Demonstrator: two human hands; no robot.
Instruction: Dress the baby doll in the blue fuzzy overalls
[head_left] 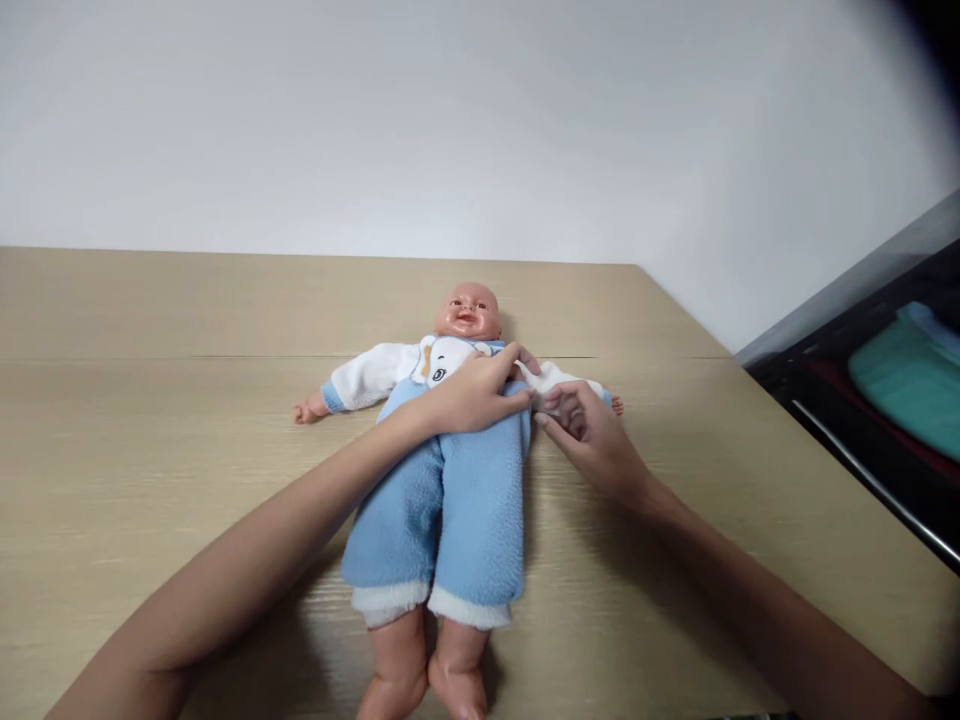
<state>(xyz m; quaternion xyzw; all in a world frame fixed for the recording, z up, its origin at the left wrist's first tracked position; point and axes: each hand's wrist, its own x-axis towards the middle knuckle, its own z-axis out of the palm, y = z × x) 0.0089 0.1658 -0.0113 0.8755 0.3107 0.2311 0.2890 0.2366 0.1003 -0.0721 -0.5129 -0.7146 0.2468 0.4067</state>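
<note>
A baby doll point(467, 310) lies on its back on the table, head toward the far edge and feet toward me. It wears a fuzzy blue and white outfit point(480, 500) with an animal face on the chest. Across the chest rests my left hand point(480, 390), its bent fingers and thumb gripping the outfit at the side. Just right of it, my right hand point(589, 430) has curled fingers at the white cloth below the doll's sleeve point(555, 378), pinching it. The fingers partly hide the cloth there.
The wooden table point(150, 450) has a seam running across it behind the doll's chest. A pale wall point(375, 120) stands behind. Beyond the table's right edge is a dark chair-like frame with a green cloth point(915, 375) on it.
</note>
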